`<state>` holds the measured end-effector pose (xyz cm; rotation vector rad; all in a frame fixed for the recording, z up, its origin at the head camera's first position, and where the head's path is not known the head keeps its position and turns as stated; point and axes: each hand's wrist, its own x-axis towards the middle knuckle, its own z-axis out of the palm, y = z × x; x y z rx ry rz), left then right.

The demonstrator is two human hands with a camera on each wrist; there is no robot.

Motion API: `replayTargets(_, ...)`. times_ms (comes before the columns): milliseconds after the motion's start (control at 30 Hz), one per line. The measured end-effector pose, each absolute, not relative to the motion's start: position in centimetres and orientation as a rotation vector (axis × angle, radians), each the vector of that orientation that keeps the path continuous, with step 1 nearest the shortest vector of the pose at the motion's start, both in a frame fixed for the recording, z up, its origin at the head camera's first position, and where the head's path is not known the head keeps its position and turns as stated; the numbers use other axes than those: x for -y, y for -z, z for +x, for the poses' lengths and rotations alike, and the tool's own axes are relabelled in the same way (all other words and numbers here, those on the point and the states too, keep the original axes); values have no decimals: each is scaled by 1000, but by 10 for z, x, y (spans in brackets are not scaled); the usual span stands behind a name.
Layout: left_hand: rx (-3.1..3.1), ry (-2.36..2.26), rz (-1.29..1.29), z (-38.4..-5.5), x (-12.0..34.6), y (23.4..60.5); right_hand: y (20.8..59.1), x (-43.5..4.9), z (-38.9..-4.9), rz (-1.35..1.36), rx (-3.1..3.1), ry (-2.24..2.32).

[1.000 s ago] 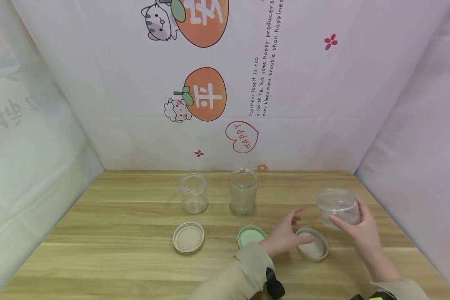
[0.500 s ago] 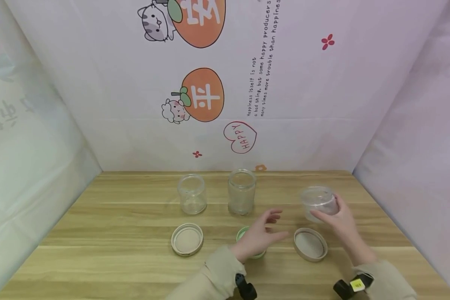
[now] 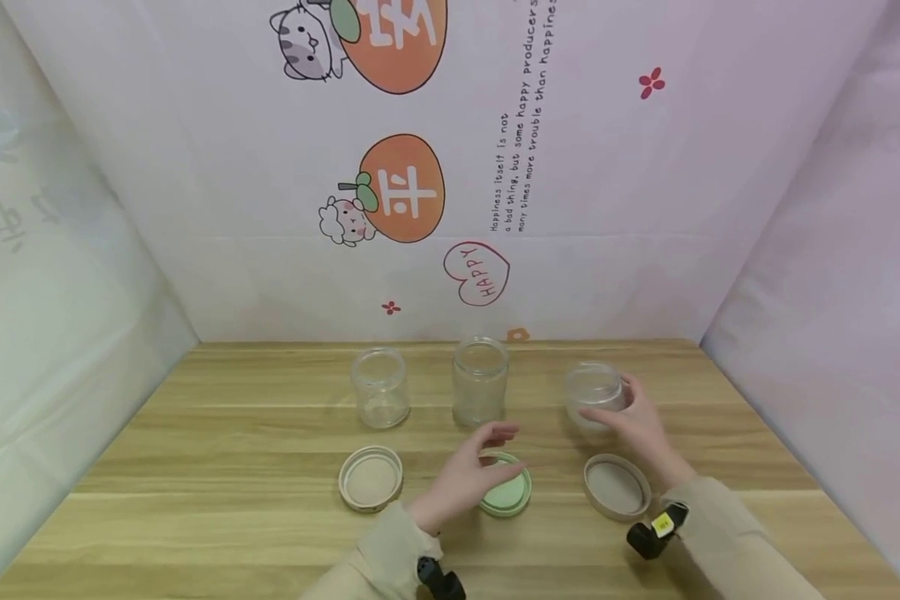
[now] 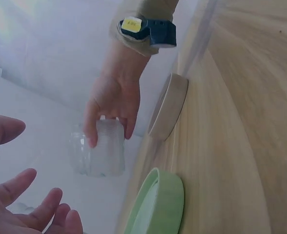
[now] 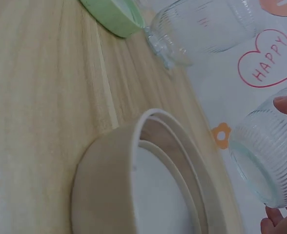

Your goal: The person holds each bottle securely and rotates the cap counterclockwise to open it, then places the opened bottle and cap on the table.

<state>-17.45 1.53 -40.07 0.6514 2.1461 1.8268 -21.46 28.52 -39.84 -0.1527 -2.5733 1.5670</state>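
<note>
My right hand (image 3: 642, 427) grips a short clear glass jar (image 3: 589, 390) from its right side, thumb across the front. Fine ribs run round its wall in the right wrist view, where the jar (image 5: 270, 151) appears raised off the table. Just in front lies a beige lid (image 3: 617, 488), inner side up. My left hand (image 3: 467, 479) hovers over the left part of a green lid (image 3: 508, 497), fingers spread and holding nothing. In the left wrist view its fingers (image 4: 41, 209) are apart from the green lid (image 4: 167, 204).
A tall clear jar (image 3: 480, 392) stands at the back middle, a shorter one (image 3: 380, 396) to its left. Another beige lid (image 3: 371, 479) lies in front of that jar. Printed cloth walls (image 3: 600, 250) border the wooden table (image 3: 217, 492) behind and at both sides.
My right hand has carried the short jar leftward, to behind the right beige lid. My left hand has moved left, from near that lid to over the green one.
</note>
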Motion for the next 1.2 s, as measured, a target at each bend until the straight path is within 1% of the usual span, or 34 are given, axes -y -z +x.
replayTargets(400, -2158, -1780, 657, -173, 13, 402, 411, -271, -245, -172, 2625, -1644)
replayTargets(800, -2267, -1741, 603, -175, 39, 404, 418, -267, -257, -212, 2617, -1661)
replayTargets(967, -2326, -1717, 616, -177, 45, 402, 423, -267, -262, -177, 2608, -1625)
replayTargets(1200, -2302, -1706, 640, -179, 48, 403, 426, -266, -260, -112, 2654, -1489)
